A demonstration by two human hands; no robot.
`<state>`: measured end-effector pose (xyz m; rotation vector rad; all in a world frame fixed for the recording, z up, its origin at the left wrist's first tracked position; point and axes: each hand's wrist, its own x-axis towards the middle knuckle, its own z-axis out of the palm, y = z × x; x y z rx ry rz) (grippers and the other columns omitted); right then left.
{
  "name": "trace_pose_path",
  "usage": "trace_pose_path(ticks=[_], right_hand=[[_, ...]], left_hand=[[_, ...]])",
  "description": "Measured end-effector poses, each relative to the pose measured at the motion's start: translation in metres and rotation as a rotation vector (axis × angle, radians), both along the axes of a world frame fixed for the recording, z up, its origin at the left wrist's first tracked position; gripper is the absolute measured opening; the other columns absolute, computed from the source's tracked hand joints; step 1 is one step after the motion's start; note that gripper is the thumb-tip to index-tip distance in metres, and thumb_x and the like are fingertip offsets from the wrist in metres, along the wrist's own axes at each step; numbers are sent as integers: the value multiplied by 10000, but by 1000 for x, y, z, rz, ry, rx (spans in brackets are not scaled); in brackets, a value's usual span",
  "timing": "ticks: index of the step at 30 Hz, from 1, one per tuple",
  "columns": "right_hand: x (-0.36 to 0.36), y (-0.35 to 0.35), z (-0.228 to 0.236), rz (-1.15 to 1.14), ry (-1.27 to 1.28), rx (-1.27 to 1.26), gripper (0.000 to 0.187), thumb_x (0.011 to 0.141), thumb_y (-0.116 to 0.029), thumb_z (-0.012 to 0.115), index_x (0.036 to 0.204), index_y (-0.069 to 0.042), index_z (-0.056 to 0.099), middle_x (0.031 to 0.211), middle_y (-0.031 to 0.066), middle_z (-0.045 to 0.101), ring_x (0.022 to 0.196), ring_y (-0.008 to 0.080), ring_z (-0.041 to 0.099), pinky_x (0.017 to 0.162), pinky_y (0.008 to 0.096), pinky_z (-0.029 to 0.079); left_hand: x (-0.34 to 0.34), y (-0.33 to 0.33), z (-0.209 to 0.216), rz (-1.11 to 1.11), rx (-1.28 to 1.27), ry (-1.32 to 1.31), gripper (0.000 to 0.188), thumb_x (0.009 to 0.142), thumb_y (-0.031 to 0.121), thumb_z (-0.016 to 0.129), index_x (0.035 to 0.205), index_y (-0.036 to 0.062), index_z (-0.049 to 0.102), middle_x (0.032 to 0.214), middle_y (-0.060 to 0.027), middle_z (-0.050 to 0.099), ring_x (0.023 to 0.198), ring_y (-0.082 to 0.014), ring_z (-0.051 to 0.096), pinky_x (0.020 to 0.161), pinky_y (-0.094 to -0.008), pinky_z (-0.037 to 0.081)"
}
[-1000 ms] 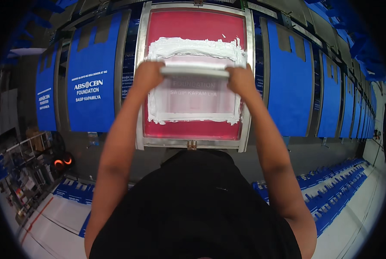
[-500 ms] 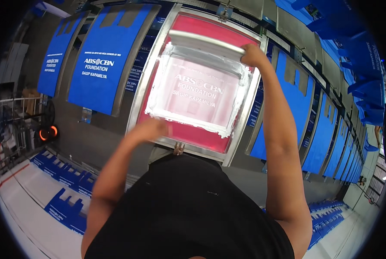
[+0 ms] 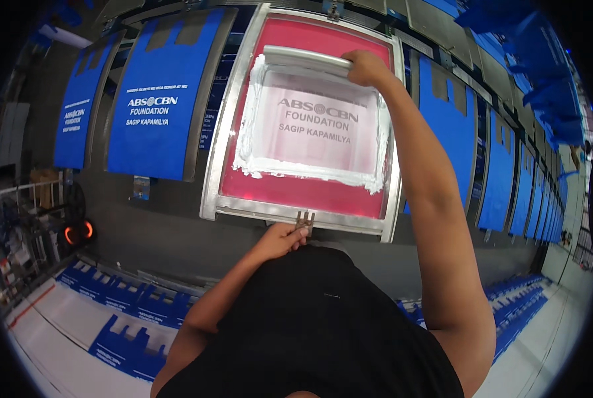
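Squeegee point(image 3: 307, 60) at screen's point(image 3: 303, 192) far end, clamped in right hand point(image 3: 366, 67); left hand point(image 3: 282, 240) pinching frame handle point(image 3: 303, 221).

Black short-sleeved shirt point(image 3: 323, 325), bare forearms, no gloves on either hand.
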<state>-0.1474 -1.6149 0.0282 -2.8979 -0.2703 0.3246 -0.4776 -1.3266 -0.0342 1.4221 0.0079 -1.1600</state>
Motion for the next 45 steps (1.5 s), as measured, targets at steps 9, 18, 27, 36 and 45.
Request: trace_pose_path(ticks=[9, 18, 27, 36, 45], right_hand=[[-268, 70, 8, 35, -213, 100, 338, 626, 32, 583, 938, -82, 647, 840, 83, 642, 839, 280, 605, 735, 427, 470], [-191, 22, 9, 19, -290, 81, 299, 671, 22, 550, 925, -93, 657, 759, 112, 642, 789, 327, 602, 692, 449, 469], [-75, 12, -37, 84, -389, -27, 200, 692, -18, 568, 868, -88, 632, 802, 78, 656, 848, 276, 616, 747, 428, 449], [-79, 12, -82, 27, -519, -102, 271, 746, -44, 555, 992, -127, 632, 934, 59, 672, 950, 270, 612, 861, 514, 409], [-52, -6, -21, -189, -285, -204, 318, 766, -162, 686, 1075, -160, 613, 1039, 44, 660, 1051, 236, 594, 915, 592, 366]], left_hand=[[-4, -6, -21, 48, 62, 65, 382, 963, 384, 568, 796, 48, 639, 615, 29, 546, 558, -55, 497, 508, -210, 386], [-9, -3, -55, 48, 257, 1, 378, 933, 383, 606, 801, 34, 664, 644, 3, 595, 575, -69, 537, 526, -218, 423], [-17, -4, -54, 195, 169, 62, 352, 932, 375, 615, 883, 32, 675, 694, 16, 594, 590, -57, 521, 529, -213, 425], [39, 6, 16, -382, 460, -507, 460, 873, 477, 638, 829, 20, 653, 693, -135, 621, 614, -247, 587, 586, -372, 452], [328, -14, 36, -41, 911, -1774, 672, 700, 301, 788, 1299, 143, 529, 1254, -124, 536, 1148, -317, 490, 961, -484, 363]])
